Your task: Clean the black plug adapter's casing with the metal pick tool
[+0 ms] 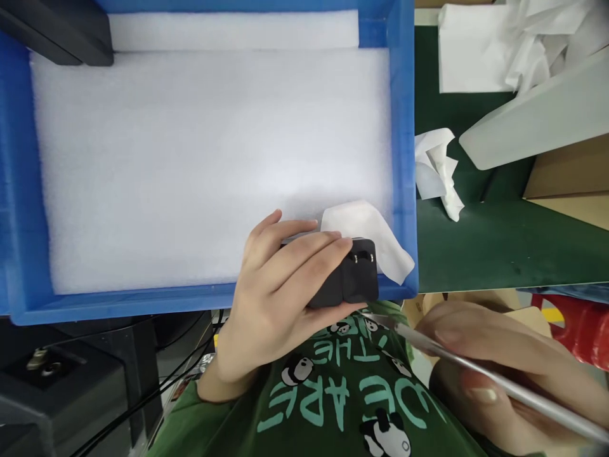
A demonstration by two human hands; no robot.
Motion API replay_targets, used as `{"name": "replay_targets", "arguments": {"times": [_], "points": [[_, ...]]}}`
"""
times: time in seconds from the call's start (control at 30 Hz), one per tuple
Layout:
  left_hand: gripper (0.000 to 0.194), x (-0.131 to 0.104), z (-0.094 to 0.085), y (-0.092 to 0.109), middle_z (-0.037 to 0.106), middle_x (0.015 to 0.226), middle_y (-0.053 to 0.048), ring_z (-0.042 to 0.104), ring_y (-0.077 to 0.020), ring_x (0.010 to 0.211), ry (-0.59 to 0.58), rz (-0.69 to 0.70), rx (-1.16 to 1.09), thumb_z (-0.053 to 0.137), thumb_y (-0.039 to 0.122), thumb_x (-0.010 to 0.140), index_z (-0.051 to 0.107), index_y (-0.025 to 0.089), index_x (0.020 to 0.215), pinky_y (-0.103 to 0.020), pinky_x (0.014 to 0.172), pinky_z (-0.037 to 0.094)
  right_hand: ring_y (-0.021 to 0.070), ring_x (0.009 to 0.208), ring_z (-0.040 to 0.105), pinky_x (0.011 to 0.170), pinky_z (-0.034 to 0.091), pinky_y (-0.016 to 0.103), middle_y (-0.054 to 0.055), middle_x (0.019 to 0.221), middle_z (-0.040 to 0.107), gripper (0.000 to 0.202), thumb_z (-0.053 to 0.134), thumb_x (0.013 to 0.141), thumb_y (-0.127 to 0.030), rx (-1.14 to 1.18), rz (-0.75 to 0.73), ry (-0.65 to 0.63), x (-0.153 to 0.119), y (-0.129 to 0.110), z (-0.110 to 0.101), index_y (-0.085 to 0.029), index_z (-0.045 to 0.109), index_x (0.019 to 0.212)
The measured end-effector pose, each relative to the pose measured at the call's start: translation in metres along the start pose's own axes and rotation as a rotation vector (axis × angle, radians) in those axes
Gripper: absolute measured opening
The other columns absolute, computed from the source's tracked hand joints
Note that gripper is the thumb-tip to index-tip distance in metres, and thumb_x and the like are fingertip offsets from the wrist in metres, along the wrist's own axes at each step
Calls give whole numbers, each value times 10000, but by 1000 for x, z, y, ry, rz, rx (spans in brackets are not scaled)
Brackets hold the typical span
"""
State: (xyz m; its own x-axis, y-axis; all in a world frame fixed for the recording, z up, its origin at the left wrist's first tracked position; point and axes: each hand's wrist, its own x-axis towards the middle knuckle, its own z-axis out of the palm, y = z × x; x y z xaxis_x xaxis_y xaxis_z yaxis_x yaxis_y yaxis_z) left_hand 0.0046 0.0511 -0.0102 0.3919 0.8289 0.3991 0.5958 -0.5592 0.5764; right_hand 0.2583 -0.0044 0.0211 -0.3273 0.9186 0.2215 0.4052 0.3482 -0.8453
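Green desk (499, 247) on the right, big blue bin (403, 158) filling the left and centre of the head view, lined with a white foam sheet (209, 165). Dark machine housing (52, 387) bottom left with black cables running under the bin's near edge.

Head view: left hand (276, 298) closed around a black plug adapter (349, 279), fingers over the top, thumb underneath, prongs end facing right. Adapter sits right at the bin's near right corner, above the front rim. White wipe (375, 238) lies just behind the adapter on the foam, touching or nearly touching it, cannot tell which. Right hand (495, 368) low right, blurred, fingers pinched on a thin metal tool (476, 371), looks like tweezers; tip points left toward the adapter's lower edge, just short of it. Green shirt (342, 400) with panda print and lettering fills the bottom centre.

Right side of the desk: crumpled white paper scrap (438, 168) just beside the bin's outer wall, pile of white sheets (504, 44) top right, pale flat panel (537, 120) slanting over a cardboard box (571, 178). Red object (583, 327) at the far right edge, partly hidden.
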Motion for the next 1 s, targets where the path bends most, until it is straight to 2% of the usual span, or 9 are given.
{"name": "replay_targets", "arguments": {"times": [0.1, 0.17, 0.3, 0.43, 0.63, 0.83, 1.0], "points": [[519, 0, 1, -2, 747, 1108, -102, 650, -288, 1103, 7, 7, -5, 854, 381, 769, 661, 124, 1176, -546, 1108, 463, 180, 865, 701, 709, 654, 325, 71, 909, 691, 489, 566, 762, 35, 151, -35, -74, 6, 0, 4, -141, 614, 1215], [520, 0, 1, -2, 747, 1108, -103, 650, -287, 1096, 6, 11, -1, 847, 391, 774, 658, 126, 1180, -544, 1104, 465, 175, 869, 695, 723, 654, 333, 67, 912, 682, 553, 540, 703, 74, 188, -38, -57, 7, 1, 8, -137, 618, 1208], [532, -1, 1, -2, 747, 1110, -102, 651, -295, 1098, 3, 9, 5, 845, 411, 773, 653, 132, 1183, -545, 1109, 460, 174, 867, 690, 726, 652, 347, 69, 922, 675, 599, 504, 663, 99, 232, -16, -21, 7, 4, 15, -133, 617, 1204], [504, 0, 1, -2, 751, 1103, -94, 657, -293, 1086, 1, 3, 3, 811, 445, 804, 651, 153, 1181, -555, 1106, 461, 176, 912, 682, 770, 655, 343, 80, 926, 670, 586, 478, 641, 112, 222, -53, -74, 10, 4, 15, -117, 603, 1166], [503, 0, 1, -3, 753, 1099, -96, 659, -297, 1086, 5, 10, 7, 804, 442, 809, 649, 156, 1193, -552, 1104, 465, 156, 947, 678, 815, 653, 292, 80, 950, 666, 588, 486, 635, 129, 159, -118, -224, 22, 1, 3, -107, 572, 1167], [535, -1, 1, -3, 750, 1097, -96, 662, -301, 1082, 17, 15, 2, 840, 425, 770, 654, 142, 1183, -550, 1106, 463, 140, 958, 684, 887, 636, 268, 71, 957, 668, 514, 499, 670, 116, 102, -114, -199, 22, 1, 1, -122, 588, 1117], [474, 1, 1, -2, 752, 1080, -99, 671, -304, 1072, 14, 7, 8, 808, 410, 806, 656, 151, 1172, -541, 1101, 469, 142, 918, 693, 871, 639, 258, 66, 931, 685, 480, 530, 674, 92, 44, -86, -198, 22, -1, 0, -147, 605, 1083]]}}
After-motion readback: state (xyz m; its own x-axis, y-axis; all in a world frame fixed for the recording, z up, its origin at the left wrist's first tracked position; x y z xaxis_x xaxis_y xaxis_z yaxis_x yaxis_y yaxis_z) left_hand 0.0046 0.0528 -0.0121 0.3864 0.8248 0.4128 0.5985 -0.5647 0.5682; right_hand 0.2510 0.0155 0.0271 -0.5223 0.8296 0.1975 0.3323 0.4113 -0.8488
